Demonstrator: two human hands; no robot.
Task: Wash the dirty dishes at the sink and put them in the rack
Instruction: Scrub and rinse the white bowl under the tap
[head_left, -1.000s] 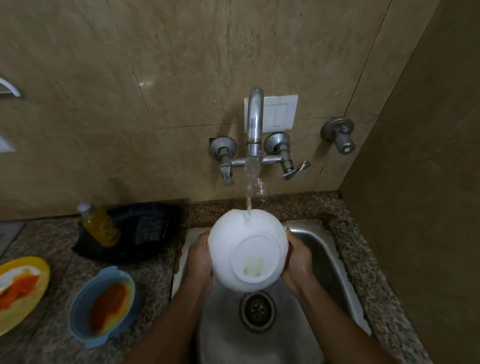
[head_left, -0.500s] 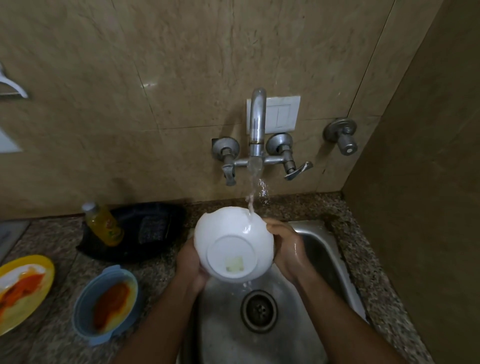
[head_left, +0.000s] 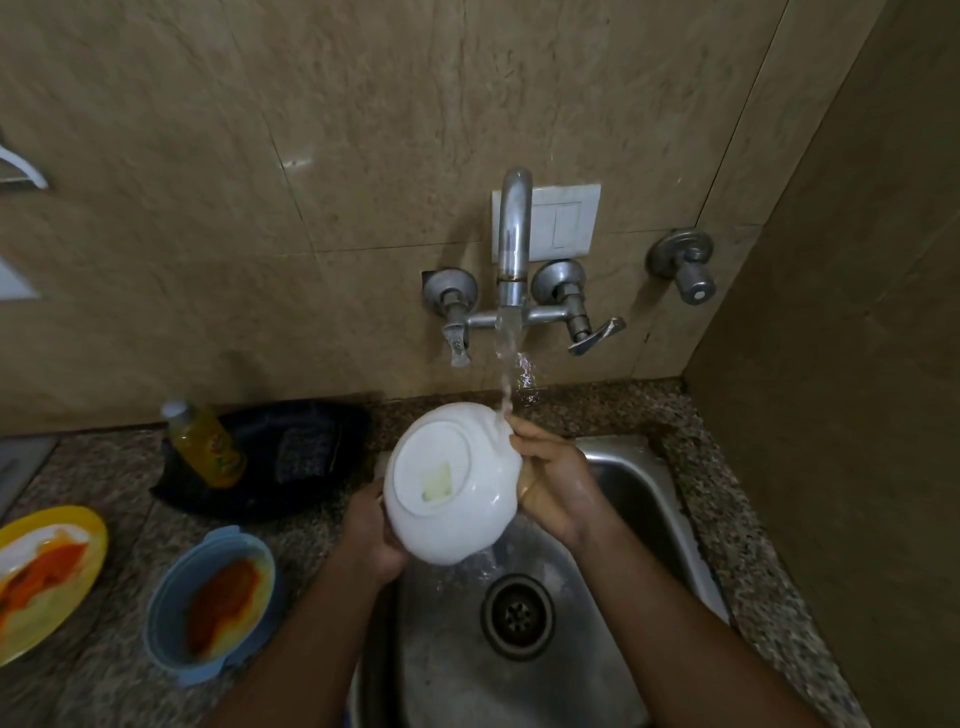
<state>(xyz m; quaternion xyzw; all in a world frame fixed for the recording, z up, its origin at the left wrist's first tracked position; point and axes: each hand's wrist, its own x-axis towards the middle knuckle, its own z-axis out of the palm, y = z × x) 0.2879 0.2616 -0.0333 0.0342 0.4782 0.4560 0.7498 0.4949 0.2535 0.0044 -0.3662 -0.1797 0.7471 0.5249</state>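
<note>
A white bowl (head_left: 451, 480) is held base-up over the steel sink (head_left: 644, 499), tilted toward the left, with tap water (head_left: 504, 384) from the faucet (head_left: 514, 234) striking its upper right edge. The left hand (head_left: 371, 535) grips the bowl from below and left; its fingers are mostly hidden behind the bowl, so how they are set cannot be told. The right hand (head_left: 553, 480) presses against the bowl's right side, fingers (head_left: 524, 431) curled together over the rim where the stream lands. The bowl's inside faces away and cannot be seen; a pale square mark sits on its base. The drain (head_left: 517, 616) lies open just below the bowl. Left of the sink on the speckled desk (head_left: 104, 467) stand a yellow bottle (head_left: 205, 441) in front of a dark basket (head_left: 291, 457) whose contents are hard to make out, a blue bowl (head_left: 208, 603) smeared with orange sauce, and a yellow plate (head_left: 47, 577) cut off by the left edge. Both forearms run out of the bottom edge. A side wall closes off the right, leaving only a narrow strip of desk beside the sink; no rack is clearly identifiable
</note>
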